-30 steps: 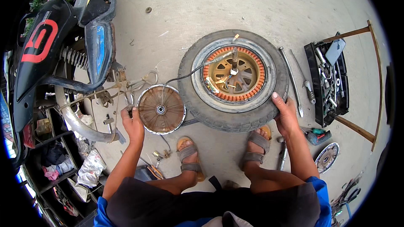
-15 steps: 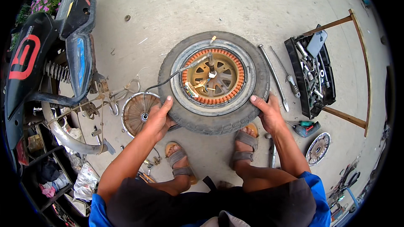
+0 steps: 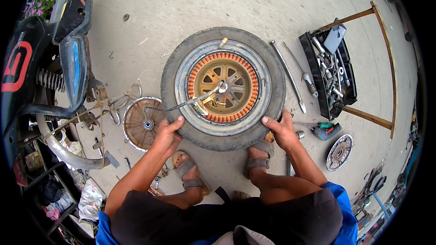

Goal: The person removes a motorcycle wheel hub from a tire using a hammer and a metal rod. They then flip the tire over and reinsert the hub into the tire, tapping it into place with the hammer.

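Grey concrete flr (image 3: 181, 0); blk toolbox (image 3: 313, 75) R of wheel (image 3: 220, 79).

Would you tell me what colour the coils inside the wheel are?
The coils are orange-red, shown best in the head view.

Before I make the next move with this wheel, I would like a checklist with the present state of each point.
1. Left hand on the wheel: ok, at its near left edge.
2. Right hand on the wheel: ok, at its near right edge.
3. Cable clear of the brown round cover: not ok, it runs from the wheel's middle over to the cover.
4. Long metal bar clear of the wheel: ok, beside it, apart.
5. Right sandal clear of the wheel: cannot tell, partly hidden.
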